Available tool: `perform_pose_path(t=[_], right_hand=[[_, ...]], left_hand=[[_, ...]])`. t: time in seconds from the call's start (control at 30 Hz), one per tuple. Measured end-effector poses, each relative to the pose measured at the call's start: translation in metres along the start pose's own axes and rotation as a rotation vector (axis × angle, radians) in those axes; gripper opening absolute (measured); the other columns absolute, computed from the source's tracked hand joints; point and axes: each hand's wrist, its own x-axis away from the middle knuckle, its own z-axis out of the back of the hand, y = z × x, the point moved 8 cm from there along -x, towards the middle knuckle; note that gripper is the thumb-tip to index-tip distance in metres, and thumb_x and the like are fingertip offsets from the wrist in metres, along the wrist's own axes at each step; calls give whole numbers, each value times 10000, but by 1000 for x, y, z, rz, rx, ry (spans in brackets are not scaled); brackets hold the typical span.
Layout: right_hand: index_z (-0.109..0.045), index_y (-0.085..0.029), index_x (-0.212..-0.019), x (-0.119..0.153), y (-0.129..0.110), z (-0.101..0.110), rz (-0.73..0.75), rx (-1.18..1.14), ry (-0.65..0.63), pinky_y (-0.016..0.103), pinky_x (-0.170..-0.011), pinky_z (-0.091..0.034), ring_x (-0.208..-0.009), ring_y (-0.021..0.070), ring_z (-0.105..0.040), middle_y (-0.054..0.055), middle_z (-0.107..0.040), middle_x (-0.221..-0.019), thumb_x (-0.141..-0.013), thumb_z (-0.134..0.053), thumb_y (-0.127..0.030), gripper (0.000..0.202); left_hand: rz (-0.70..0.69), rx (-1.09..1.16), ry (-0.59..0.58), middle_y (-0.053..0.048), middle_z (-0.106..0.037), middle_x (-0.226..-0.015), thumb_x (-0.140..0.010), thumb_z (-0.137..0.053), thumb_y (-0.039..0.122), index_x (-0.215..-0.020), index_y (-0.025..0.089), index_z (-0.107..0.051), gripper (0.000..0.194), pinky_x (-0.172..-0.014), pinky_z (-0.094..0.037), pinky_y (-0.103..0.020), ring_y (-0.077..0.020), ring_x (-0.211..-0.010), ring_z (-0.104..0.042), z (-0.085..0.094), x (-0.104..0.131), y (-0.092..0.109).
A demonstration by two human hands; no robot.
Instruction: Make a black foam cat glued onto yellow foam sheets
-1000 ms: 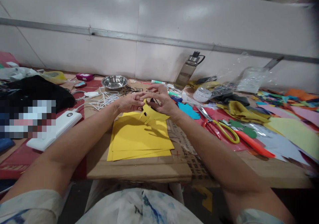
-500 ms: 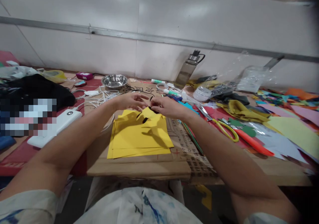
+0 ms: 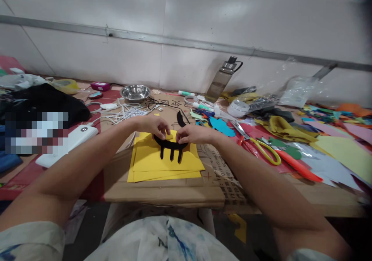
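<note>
A black cut-out piece (image 3: 172, 145), curved with three prongs pointing toward me, lies over the stack of yellow sheets (image 3: 165, 176). My left hand (image 3: 156, 126) pinches its left end, fingers closed. At its right end, my right hand (image 3: 188, 134) has its fingers closed on the same piece. A small yellow scrap shows between the hands. Just behind my right hand is another curved black piece (image 3: 182, 119).
Behind the sheets stand a metal bowl (image 3: 135, 93) and a tilted bottle (image 3: 222, 79). Yellow-handled scissors (image 3: 265, 151) and coloured scraps lie at right. A white power bank (image 3: 67, 145), cables (image 3: 124, 114) and black cloth (image 3: 48, 106) are at left.
Both hands have come slightly down toward me over the yellow sheets. The black pronged piece now lies spread flat between them, and the curved black piece behind my right hand is uncovered.
</note>
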Motion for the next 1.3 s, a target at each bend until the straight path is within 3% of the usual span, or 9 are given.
perform_pose_path(t=[0.13,0.23,0.33,0.4,0.53,0.67,0.9,1.17,1.3], right_hand=[[-738,-201,-851,5,-2,3,-16,-9,29,211,-644,-458,-731,128,-637,-13,-729,-788,-811,-673,-232,82],[-723,-184,-935,6,13,24,-96,33,237,236,-703,-462,-824,151,-647,27,-743,-898,-881,-607,-300,173],[-685,-146,-1034,5,33,47,-229,100,478,277,-779,-454,-939,184,-641,96,-725,-1054,-941,-513,-302,249],[-682,-143,-1030,-2,42,52,-305,137,538,289,-788,-454,-961,200,-647,113,-721,-1076,-930,-540,-309,241],[-694,-133,-1000,-20,50,49,-435,194,521,319,-762,-475,-981,267,-669,166,-722,-1064,-817,-703,-362,293],[-702,-123,-977,-32,52,46,-481,225,464,308,-690,-480,-928,283,-684,188,-727,-1032,-753,-761,-335,314],[-723,-146,-878,-42,57,48,-468,220,364,246,-565,-450,-743,199,-675,108,-747,-869,-734,-771,-311,224],[-729,-150,-1067,-48,55,70,-429,277,417,255,-761,-494,-972,209,-683,119,-739,-1103,-867,-648,-335,284],[-770,-148,-963,-62,52,70,-449,341,367,288,-774,-501,-939,253,-690,138,-761,-957,-778,-750,-387,303]], left_hand=[[7,-150,-113,-5,-732,-672,-548,-808,237,-732,235,-764,189,-547,-426,-208,-145,-591,-634,-10,6,6],[53,-250,-155,-18,-736,-678,-625,-787,312,-720,229,-751,132,-541,-427,-216,-146,-576,-636,-11,9,4],[42,-294,-6,-22,-721,-647,-724,-723,378,-710,213,-732,166,-534,-412,-212,-134,-564,-630,3,3,5],[4,-278,176,-17,-696,-599,-729,-717,360,-678,195,-717,172,-528,-397,-215,-125,-533,-606,16,-2,7],[-50,-178,576,-3,-658,-573,-739,-680,298,-659,170,-687,152,-542,-381,-222,-117,-533,-564,35,-1,4],[-82,-85,749,-20,-668,-662,-798,-624,321,-716,152,-658,191,-572,-406,-230,-122,-603,-576,36,3,-5],[-111,80,794,-21,-654,-677,-836,-615,329,-786,141,-628,194,-537,-446,-213,-102,-585,-562,40,2,-23],[-138,76,784,-16,-654,-682,-822,-629,334,-769,151,-634,191,-612,-466,-251,-119,-611,-582,37,-4,-34],[-138,13,804,6,-636,-655,-796,-650,301,-743,159,-649,151,-621,-433,-247,-118,-612,-556,37,-3,-31]])
